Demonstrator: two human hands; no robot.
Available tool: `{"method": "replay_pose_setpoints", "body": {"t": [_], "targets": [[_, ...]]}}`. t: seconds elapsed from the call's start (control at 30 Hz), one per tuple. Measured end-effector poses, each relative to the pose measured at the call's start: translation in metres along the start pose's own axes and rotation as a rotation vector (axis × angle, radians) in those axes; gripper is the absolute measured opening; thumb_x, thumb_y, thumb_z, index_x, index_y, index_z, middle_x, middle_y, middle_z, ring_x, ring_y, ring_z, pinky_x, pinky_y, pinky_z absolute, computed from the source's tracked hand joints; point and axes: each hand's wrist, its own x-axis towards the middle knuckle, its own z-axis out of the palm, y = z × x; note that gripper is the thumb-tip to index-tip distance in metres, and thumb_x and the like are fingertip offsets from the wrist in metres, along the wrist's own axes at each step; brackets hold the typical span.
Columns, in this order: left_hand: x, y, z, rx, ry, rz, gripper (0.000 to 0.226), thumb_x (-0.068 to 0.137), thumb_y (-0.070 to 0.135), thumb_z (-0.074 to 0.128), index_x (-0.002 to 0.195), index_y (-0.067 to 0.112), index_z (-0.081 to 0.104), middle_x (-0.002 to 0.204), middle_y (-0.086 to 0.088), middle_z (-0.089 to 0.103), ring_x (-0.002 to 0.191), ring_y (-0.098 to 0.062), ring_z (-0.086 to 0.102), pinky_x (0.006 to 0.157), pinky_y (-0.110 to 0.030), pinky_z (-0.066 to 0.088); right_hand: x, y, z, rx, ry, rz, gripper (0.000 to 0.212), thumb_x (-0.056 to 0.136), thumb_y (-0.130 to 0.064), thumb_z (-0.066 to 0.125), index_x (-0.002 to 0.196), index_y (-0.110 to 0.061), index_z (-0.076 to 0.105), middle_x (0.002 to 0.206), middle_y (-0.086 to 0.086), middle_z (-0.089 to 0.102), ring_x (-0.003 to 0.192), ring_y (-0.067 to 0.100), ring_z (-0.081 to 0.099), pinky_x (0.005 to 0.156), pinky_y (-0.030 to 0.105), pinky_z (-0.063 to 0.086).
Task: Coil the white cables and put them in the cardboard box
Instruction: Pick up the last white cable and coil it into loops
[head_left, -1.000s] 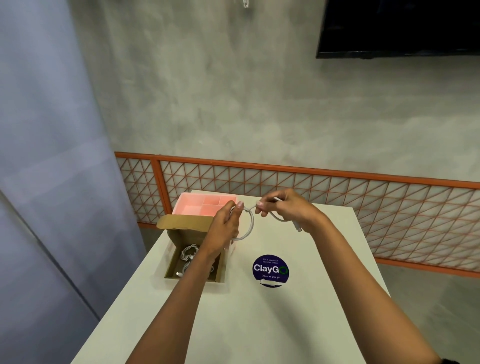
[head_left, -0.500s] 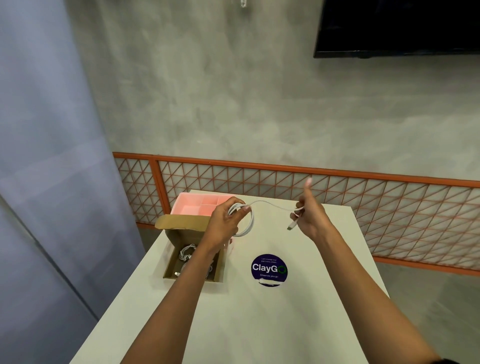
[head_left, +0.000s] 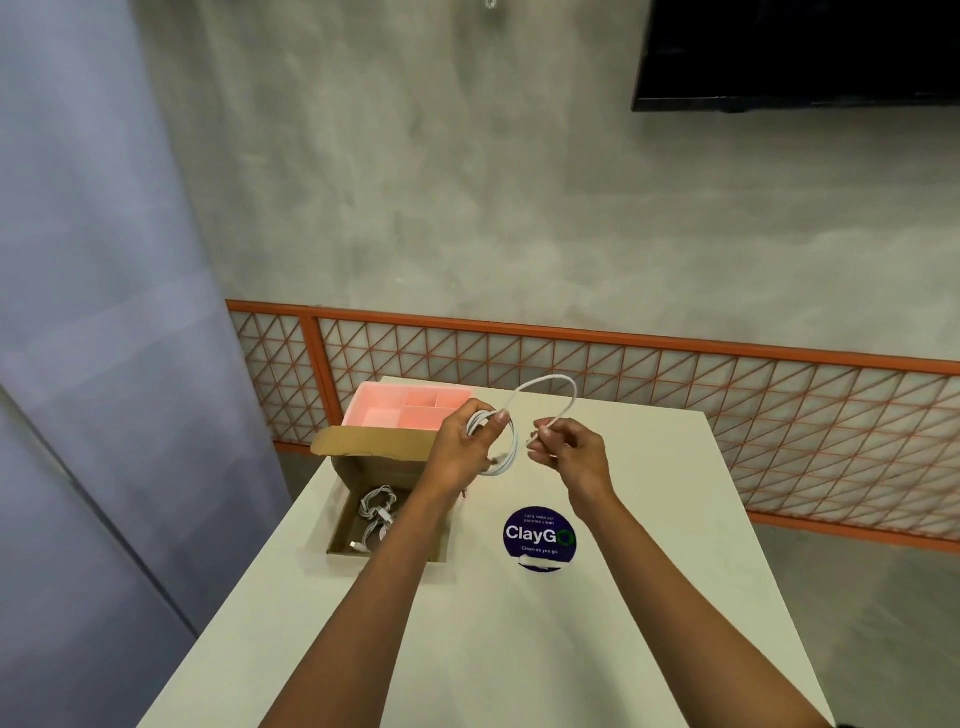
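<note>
One cable (head_left: 515, 442), white and part-coiled, held in the air above the far half of the table (head_left: 519, 649), betw. both hands. Coil hangs from the L hand (head_left: 460, 449), approx. upright, its long axis near vertical and its lower edge just clear of the tabletop. L hand is clenched round the top of the coil, thumb pressed over the strands. From there the free length arches up and away from the person, bends over to the right, then drops to the R hand (head_left: 571, 454), which pinches it near the end betw. thumb and fingertips, other fingers curled. Hands close together but not touching.

Box (head_left: 374, 442): brown cardboard, open, at the table's left edge just left of and below the L hand; flap raised on its far side, long axis running away from the person. Stored cables (head_left: 378, 512), white and bundled, lie on its floor; L forearm crosses its near right corner.

Pink tray (head_left: 410, 413) w/ compartments sits directly behind the box. Round dark sticker (head_left: 539, 538) marked "ClayGo" lies on the table nearer the person than the R hand. Background: orange grille (head_left: 675, 374) along a grey wall, dark screen (head_left: 795, 52) at upper right.
</note>
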Motion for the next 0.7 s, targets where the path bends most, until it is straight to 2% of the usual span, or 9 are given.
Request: {"method": "replay_pose_setpoints", "body": {"t": [0.07, 0.13, 0.2, 0.3, 0.37, 0.47, 0.53, 0.6, 0.7], "targets": [[-0.002, 0.000, -0.001, 0.024, -0.006, 0.000, 0.028, 0.092, 0.033, 0.058, 0.100, 0.005, 0.057, 0.083, -0.011, 0.060, 0.068, -0.018, 0.050, 0.051, -0.026, 0.038, 0.003, -0.008, 0.006, 0.172, 0.028, 0.036, 0.008, 0.093, 0.000, 0.053, 0.090, 0.000, 0.061, 0.081, 0.013, 0.063, 0.071, 0.020, 0.064, 0.067, 0.019, 0.058], [-0.003, 0.000, -0.002, 0.018, -0.007, -0.011, 0.028, 0.092, 0.033, 0.057, 0.100, 0.006, 0.057, 0.079, -0.004, 0.059, 0.065, -0.013, 0.048, 0.050, -0.023, 0.036, 0.005, -0.013, 0.008, 0.274, 0.008, 0.092, 0.009, 0.093, 0.001, 0.053, 0.087, -0.001, 0.060, 0.079, 0.014, 0.062, 0.070, 0.019, 0.065, 0.065, 0.019, 0.058], [-0.002, -0.001, -0.004, 0.002, -0.020, -0.022, 0.027, 0.092, 0.034, 0.058, 0.099, 0.008, 0.058, 0.080, -0.007, 0.059, 0.070, -0.017, 0.050, 0.055, -0.026, 0.039, 0.003, -0.018, 0.010, 0.314, -0.056, 0.187, 0.006, 0.092, 0.003, 0.054, 0.090, 0.003, 0.060, 0.082, 0.015, 0.063, 0.069, 0.017, 0.066, 0.063, 0.019, 0.058], [0.000, -0.002, -0.005, -0.005, -0.026, -0.032, 0.026, 0.092, 0.033, 0.058, 0.099, 0.008, 0.059, 0.090, -0.020, 0.064, 0.080, -0.025, 0.057, 0.066, -0.036, 0.048, -0.005, -0.024, 0.012, 0.238, -0.273, 0.324, 0.012, 0.091, 0.003, 0.053, 0.099, 0.004, 0.062, 0.085, 0.013, 0.067, 0.070, 0.015, 0.069, 0.062, 0.021, 0.058], [0.000, -0.003, -0.005, 0.042, -0.002, -0.011, 0.025, 0.093, 0.030, 0.057, 0.098, 0.005, 0.058, 0.089, -0.017, 0.066, 0.077, -0.024, 0.060, 0.066, -0.034, 0.048, -0.009, -0.027, 0.013, 0.139, -0.388, 0.372, 0.017, 0.096, -0.005, 0.049, 0.098, -0.003, 0.065, 0.085, 0.007, 0.069, 0.074, 0.013, 0.069, 0.068, 0.026, 0.058], [0.000, -0.006, -0.004, 0.117, 0.053, 0.035, 0.023, 0.093, 0.027, 0.058, 0.096, 0.004, 0.058, 0.082, -0.005, 0.065, 0.071, -0.012, 0.058, 0.060, -0.023, 0.044, -0.009, -0.031, 0.011, 0.041, -0.453, 0.419, 0.034, 0.100, -0.032, 0.042, 0.099, -0.009, 0.067, 0.089, 0.002, 0.069, 0.086, 0.014, 0.064, 0.083, 0.041, 0.055], [0.002, -0.008, -0.005, 0.129, 0.080, 0.024, 0.022, 0.093, 0.025, 0.058, 0.097, 0.004, 0.059, 0.082, -0.002, 0.064, 0.072, -0.010, 0.057, 0.062, -0.024, 0.045, -0.010, -0.032, 0.011, -0.056, -0.510, 0.366, 0.036, 0.095, -0.037, 0.051, 0.105, -0.007, 0.068, 0.088, 0.000, 0.069, 0.086, 0.012, 0.065, 0.083, 0.039, 0.057], [0.002, -0.009, -0.006, 0.121, 0.093, 0.018, 0.022, 0.093, 0.024, 0.058, 0.097, 0.003, 0.059, 0.082, -0.004, 0.063, 0.071, -0.012, 0.056, 0.065, -0.028, 0.046, -0.011, -0.035, 0.012, -0.157, -0.521, 0.266, 0.034, 0.090, -0.021, 0.063, 0.115, 0.001, 0.063, 0.090, 0.004, 0.069, 0.083, 0.012, 0.067, 0.079, 0.030, 0.058], [0.003, -0.011, -0.004, 0.134, 0.131, 0.021, 0.024, 0.092, 0.027, 0.059, 0.096, 0.003, 0.059, 0.084, -0.011, 0.064, 0.072, -0.017, 0.056, 0.061, -0.029, 0.045, -0.011, -0.045, 0.017, -0.461, -0.379, 0.077, 0.032, 0.082, -0.007, 0.071, 0.110, 0.007, 0.065, 0.094, 0.017, 0.072, 0.079, 0.021, 0.071, 0.079, 0.032, 0.059]]}}
